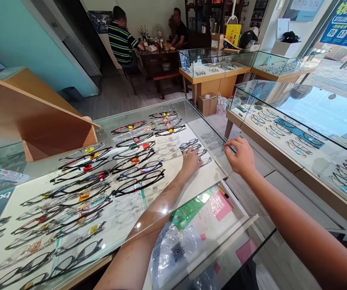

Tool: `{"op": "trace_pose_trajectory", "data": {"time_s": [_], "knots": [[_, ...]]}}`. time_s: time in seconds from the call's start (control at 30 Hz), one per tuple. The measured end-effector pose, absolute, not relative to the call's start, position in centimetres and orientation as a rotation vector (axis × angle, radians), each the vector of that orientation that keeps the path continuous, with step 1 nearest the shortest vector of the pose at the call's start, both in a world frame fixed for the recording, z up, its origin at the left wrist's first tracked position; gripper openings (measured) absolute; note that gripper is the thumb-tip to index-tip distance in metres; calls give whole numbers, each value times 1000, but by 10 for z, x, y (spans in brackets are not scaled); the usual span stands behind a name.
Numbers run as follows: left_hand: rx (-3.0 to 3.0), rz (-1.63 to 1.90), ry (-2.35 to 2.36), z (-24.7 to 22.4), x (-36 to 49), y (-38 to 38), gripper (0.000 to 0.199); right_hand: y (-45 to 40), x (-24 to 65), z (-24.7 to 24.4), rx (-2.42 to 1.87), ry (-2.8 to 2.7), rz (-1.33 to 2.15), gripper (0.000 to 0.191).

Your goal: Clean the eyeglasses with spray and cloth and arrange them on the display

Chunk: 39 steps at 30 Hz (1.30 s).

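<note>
Nearest the camera, at the near edge of the glass display case (165, 171), two bare forearms (291, 213) and an open drawer (236, 201) with green paper (185, 212), pink slips (222, 205) and clear plastic (176, 251) inside. Within the display case, toward its right end, a small group of thin-framed spectacles (188, 142), with the left hand (191, 162) right at them, fingers bent down onto or just above the frames; cannot tell whether gripping. Just outside the display case's right end, well apart from the left, the right hand (243, 156), fingers curled toward the thumb; between them something small and dark (233, 149), too little showing to tell what, or whether pinched.

Across the rest of the display case, rows of larger spectacles (139, 185), many with red, orange or yellow tags. At the display case's far left, a wooden stand (52, 139) and a white bottle (1, 174). Right of the display case, a second case (264, 146) with more eyewear. Beyond the display case's far right corner, a third case (209, 77), a cardboard box (207, 104) and a yellow bag (233, 35). Farther behind the display case, a person in a striped shirt (122, 43) and another in a dark top (181, 34), at a dark surface (155, 54).
</note>
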<state>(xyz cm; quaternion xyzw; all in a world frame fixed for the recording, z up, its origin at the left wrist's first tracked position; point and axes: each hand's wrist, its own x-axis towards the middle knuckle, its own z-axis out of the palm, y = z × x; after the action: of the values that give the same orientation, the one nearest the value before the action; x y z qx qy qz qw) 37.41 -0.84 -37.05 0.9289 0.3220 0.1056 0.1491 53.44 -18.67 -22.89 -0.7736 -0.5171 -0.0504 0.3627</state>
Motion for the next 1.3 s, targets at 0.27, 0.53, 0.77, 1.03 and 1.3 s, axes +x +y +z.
{"op": "trace_pose_trajectory", "data": {"time_s": [0.27,0.53,0.77,1.03,1.3], "knots": [[2668,292,920,-368,373,-14,18,-186,536,-229,-1992,-1336,-126,19],[2631,356,1043,-360,374,3,20,-186,536,-230,-1999,-1332,-132,19],[2589,341,1143,-365,381,25,16,-187,536,-231,-1992,-1334,-140,19],[2601,336,1103,-372,386,25,16,-186,534,-229,-1988,-1322,-132,21],[2636,322,1065,-372,388,18,17,-186,533,-229,-1983,-1323,-123,21]]}}
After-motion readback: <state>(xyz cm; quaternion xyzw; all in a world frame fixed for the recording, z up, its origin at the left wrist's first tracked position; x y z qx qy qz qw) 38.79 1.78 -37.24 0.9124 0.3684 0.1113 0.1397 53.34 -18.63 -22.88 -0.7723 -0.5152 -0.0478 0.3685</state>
